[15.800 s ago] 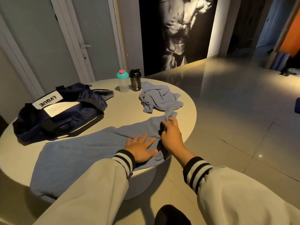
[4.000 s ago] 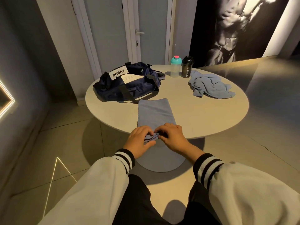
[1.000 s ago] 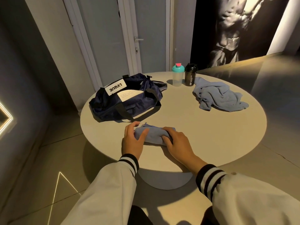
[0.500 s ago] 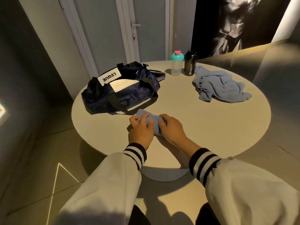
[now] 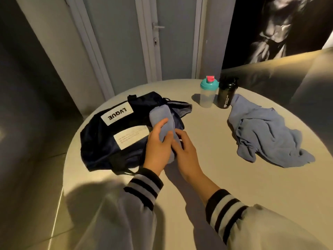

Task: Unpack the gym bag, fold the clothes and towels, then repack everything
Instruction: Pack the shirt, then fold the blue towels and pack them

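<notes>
Head view: left grip (image 5: 157, 148) is wrapped around the rolled towel (image 5: 161, 115), thumb across the top of the roll. Right grip (image 5: 187, 154) has its fingers curled against the roll's right side near the lower end, so both are holding it. The roll is blue, lifted off the counter (image 5: 234, 186) and angled away from the person. Its far end sits over the open mouth of the gym bag (image 5: 100, 141).

The bag is navy with a white LVQUE patch and lies on the left half of the round counter. A crumpled blue garment (image 5: 266, 136) lies unfolded on the right, well apart from the bag. Clear shaker (image 5: 207, 95) with a teal lid and black shaker (image 5: 226, 95) stand side by side at the far edge, the black one touching the garment.
</notes>
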A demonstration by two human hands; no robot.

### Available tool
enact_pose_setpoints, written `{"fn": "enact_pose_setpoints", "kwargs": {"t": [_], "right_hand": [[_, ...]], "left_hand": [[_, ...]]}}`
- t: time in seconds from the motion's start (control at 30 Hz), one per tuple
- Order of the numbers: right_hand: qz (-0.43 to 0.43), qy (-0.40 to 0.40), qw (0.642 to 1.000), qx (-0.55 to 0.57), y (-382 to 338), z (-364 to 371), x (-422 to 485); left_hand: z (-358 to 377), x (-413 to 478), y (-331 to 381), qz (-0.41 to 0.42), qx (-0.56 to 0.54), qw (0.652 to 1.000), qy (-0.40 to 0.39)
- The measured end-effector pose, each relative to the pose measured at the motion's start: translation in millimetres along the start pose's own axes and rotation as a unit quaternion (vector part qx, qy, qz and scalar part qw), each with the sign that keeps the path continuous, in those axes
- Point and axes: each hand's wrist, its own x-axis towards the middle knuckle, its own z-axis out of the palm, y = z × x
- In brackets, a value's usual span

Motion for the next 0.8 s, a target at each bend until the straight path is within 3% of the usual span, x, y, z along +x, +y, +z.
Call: {"fn": "enact_pose_setpoints", "kwargs": {"t": [0.17,0.27,0.4,0.5,0.63,0.7,0.8], "right_hand": [[0.059,-0.088,0.994,-0.034,-48,25,45],[0.067,-0.081,0.98,-0.168,-60,45,74],[0.156,-0.171,0.903,-0.361,-54,62,111],[0.224,-0.259,0.843,-0.416,-52,72,135],[0.329,-0.267,0.796,-0.432,-53,76,151],[0.342,-0.237,0.799,-0.434,-50,71,150],[0.286,-0.141,0.858,-0.403,-47,58,145]], "left_hand": [[-61,56,37,-0.047,0.086,0.995,-0.006],[-108,93,53,-0.062,0.16,0.985,0.022],[-146,141,49,-0.173,0.198,0.965,-0.019],[-141,159,37,-0.227,0.229,0.939,-0.12],[-122,178,34,-0.268,0.217,0.918,-0.197],[-112,189,32,-0.285,0.203,0.912,-0.214],[-101,200,31,-0.283,0.156,0.927,-0.189]]}}
